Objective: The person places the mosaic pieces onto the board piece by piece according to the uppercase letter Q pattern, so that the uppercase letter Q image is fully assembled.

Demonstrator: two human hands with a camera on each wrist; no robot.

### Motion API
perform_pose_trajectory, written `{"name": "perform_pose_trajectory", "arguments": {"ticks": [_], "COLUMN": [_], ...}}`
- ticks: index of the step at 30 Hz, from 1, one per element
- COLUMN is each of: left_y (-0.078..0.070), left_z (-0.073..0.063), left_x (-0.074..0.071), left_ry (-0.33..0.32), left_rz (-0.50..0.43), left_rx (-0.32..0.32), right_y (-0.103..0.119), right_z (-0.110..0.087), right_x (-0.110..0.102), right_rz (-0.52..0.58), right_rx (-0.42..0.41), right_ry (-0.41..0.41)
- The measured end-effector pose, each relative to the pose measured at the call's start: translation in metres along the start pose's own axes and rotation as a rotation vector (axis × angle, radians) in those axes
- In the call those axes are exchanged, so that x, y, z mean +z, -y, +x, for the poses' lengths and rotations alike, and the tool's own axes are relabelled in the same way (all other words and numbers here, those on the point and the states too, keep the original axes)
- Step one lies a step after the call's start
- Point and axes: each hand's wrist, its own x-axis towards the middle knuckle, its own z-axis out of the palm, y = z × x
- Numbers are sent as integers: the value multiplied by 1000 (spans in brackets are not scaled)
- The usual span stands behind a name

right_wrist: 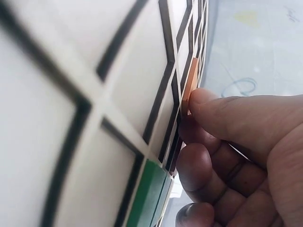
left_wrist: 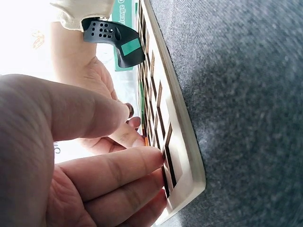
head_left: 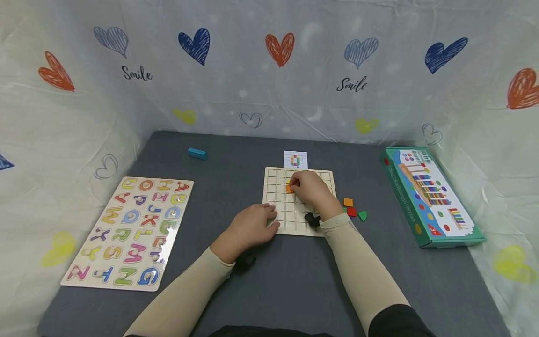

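Observation:
My right hand [head_left: 310,189] is over the upper middle of a wooden grid board [head_left: 290,224]. Its thumb and forefinger pinch a small orange square tile [right_wrist: 191,85] at the grid cells; the other fingers are curled beneath. In the right wrist view a green tile [right_wrist: 150,191] sits in the grid close to those fingers; in the head view that hand covers part of the board. My left hand [head_left: 252,225] rests its fingertips on the board's near left edge, fingers extended and holding nothing. Just beyond the board lies a white card [head_left: 295,159] with a coloured square pattern.
Right of the board lie loose tiles: an orange square [head_left: 348,202], a red square [head_left: 351,212] and a green piece [head_left: 362,216]. A green box [head_left: 433,199] stands at far right, a letter puzzle board [head_left: 130,234] at left, and a blue block [head_left: 197,153] at the back.

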Motion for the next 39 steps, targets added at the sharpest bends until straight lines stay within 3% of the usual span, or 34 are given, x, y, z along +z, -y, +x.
{"name": "perform_pose_trajectory", "arguments": {"ticks": [8, 13, 17, 27, 32, 39], "left_y": [-1, -1, 0, 1, 1, 0], "left_z": [-1, 0, 0, -1, 0, -1], "left_x": [-2, -2, 0, 0, 1, 0], "left_ry": [0, 8, 6, -5, -8, 6], "left_rz": [-6, -14, -6, -1, -2, -5], "left_rx": [2, 0, 2, 5, 8, 3], "right_y": [-3, -13, -33, -94, -105, -108], "right_z": [-8, -29, -46, -79, -83, -84], "right_x": [-9, -32, -51, -76, -75, -71], "right_rz": [31, 99, 93, 45, 24, 14], "right_rx": [-12, 3, 50, 206, 228, 220], "right_ry": [-32, -73, -88, 43, 111, 122]}}
